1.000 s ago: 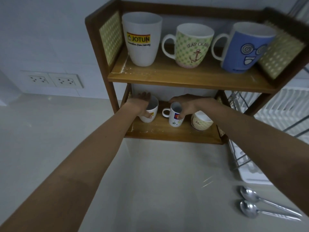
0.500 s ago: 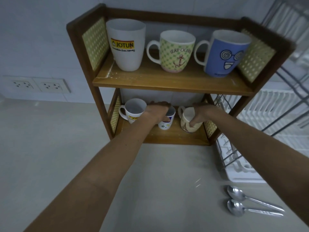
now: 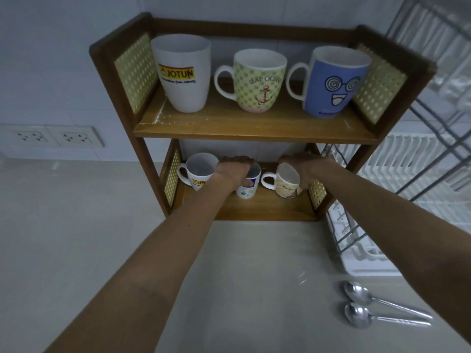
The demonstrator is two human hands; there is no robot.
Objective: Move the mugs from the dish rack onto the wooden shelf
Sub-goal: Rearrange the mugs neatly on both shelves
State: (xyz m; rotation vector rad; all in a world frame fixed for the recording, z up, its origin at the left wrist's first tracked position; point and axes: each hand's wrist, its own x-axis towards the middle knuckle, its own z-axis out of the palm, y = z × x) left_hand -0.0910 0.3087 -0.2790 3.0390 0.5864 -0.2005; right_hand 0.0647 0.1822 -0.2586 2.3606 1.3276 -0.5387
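Observation:
The wooden shelf (image 3: 254,129) has two levels. On top stand a white Jotun cup (image 3: 182,75), a green anchor mug (image 3: 258,81) and a blue face mug (image 3: 334,81). The lower level holds a small white Jotun mug (image 3: 197,170) at the left, free of my hands. My left hand (image 3: 233,170) grips the rim of the small white mug with coloured prints (image 3: 248,187) in the middle. My right hand (image 3: 304,168) holds the beige mug (image 3: 286,183) at the right, tilted toward me, handle pointing left.
The white dish rack (image 3: 362,253) with its wire frame stands right of the shelf. Two metal spoons (image 3: 369,308) lie on the pale counter at the lower right. A double wall socket (image 3: 54,136) sits at the left.
My left hand left the Jotun mug and took the middle printed mug. My right hand went from the printed mug to the beige mug and turned it. The view shifted right.

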